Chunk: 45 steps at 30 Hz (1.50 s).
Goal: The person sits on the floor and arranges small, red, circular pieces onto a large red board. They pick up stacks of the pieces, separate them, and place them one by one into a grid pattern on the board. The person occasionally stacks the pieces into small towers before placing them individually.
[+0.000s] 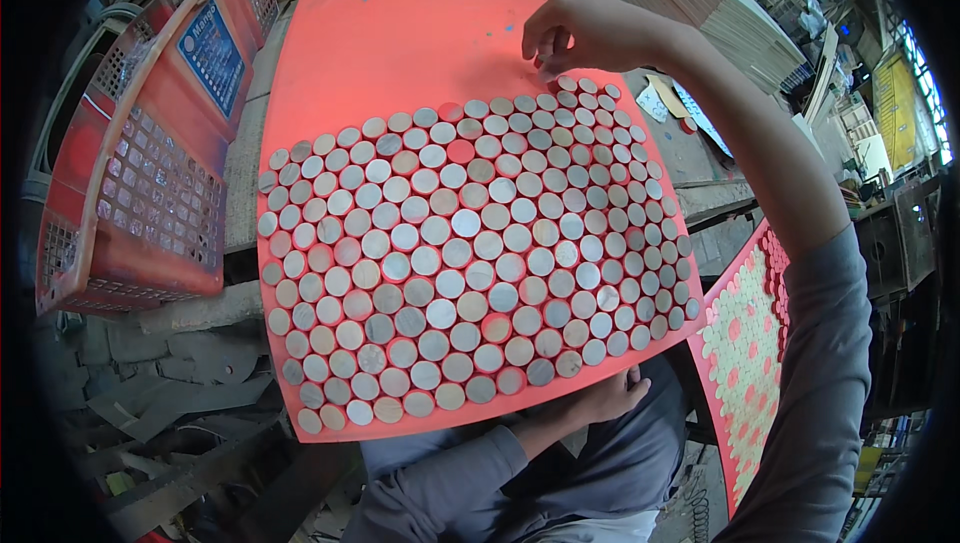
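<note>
A pink board [400, 43] carries rows of round discs [465, 223] with pale grey and beige tops and pinkish-red sides, a few pink-topped. My right hand [565, 33] reaches over the board’s upper right, fingers curled together at the top edge of the rows; what lies between the fingertips is too small to make out. Below the board’s front edge, my left hand [610, 393] rests by my leg with curled fingers, its contents, if any, hidden.
A pink plastic crate [150, 173] stands at the left. Stacked pale boards [690, 3] and scraps [660, 93] lie on the back-right bench. A second pink board with pale discs [740, 363] is at lower right. Cluttered benches and materials surround the board.
</note>
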Motion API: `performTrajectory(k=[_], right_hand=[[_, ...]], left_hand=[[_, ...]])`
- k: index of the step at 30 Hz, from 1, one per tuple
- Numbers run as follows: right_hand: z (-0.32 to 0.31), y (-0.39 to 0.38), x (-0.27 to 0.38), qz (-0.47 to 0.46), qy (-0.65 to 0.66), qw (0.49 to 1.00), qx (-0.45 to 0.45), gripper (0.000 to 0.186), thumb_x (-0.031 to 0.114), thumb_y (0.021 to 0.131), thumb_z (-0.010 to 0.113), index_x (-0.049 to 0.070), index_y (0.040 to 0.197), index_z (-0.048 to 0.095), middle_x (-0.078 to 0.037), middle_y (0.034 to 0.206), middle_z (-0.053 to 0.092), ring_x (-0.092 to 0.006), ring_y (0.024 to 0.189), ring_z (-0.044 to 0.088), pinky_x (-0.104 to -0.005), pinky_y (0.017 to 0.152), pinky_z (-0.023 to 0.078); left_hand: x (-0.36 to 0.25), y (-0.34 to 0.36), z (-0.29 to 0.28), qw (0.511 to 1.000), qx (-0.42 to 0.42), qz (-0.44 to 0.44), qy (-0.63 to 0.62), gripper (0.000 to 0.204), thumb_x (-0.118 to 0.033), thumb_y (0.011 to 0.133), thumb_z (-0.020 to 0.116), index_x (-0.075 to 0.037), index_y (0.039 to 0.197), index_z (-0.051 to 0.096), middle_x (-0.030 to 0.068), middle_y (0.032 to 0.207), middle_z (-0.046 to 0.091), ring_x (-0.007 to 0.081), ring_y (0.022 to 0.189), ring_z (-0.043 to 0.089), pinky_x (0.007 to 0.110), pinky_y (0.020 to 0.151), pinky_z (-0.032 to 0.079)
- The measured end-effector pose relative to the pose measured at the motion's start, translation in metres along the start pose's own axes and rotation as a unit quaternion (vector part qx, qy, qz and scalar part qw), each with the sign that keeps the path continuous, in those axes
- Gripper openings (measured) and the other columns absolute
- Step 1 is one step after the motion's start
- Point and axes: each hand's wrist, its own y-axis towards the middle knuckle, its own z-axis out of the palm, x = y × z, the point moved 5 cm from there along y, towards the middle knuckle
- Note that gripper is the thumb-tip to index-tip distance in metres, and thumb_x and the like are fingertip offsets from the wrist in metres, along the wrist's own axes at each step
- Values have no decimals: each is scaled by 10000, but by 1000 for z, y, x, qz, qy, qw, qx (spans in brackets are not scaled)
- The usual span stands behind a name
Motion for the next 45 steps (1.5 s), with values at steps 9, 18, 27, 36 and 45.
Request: performTrajectory(k=[9,18,27,36,45], right_hand=[[10,2,-3,51,-14,997,47,260,262,915,658,15,945,736,-101,904,715,-227,856,666,-366,792,524],[20,-6,-17,81,31,996,20,312,277,982,483,23,1031,658,-93,941,679,-212,878,626,-360,797,493],[21,-14,-27,107,51,992,42,305,276,974,478,21,963,646,-70,839,626,-164,767,571,-341,712,464],[19,-17,-22,118,53,991,23,316,270,966,489,4,932,657,-67,793,639,-161,752,598,-328,719,478],[12,-30,-55,247,11,969,29,435,362,984,458,-5,906,678,-95,713,636,-194,675,628,-365,650,510]], left_hand=[[4,-2,3,1000,-18,4,-1,225,-176,849,705,-17,844,546,37,594,533,127,518,522,290,487,422],[4,0,3,1000,-14,12,-1,222,-170,846,709,-20,834,545,33,594,530,120,518,518,283,487,418],[-5,0,-2,1000,-2,21,8,219,-160,847,703,-25,829,531,35,568,526,126,492,509,285,474,404],[-3,0,0,999,-8,30,11,214,-166,849,699,-24,831,540,51,571,546,138,497,529,291,475,411],[-11,1,-6,1000,11,8,22,220,-179,843,703,-27,799,551,56,574,553,148,499,538,304,474,416]])
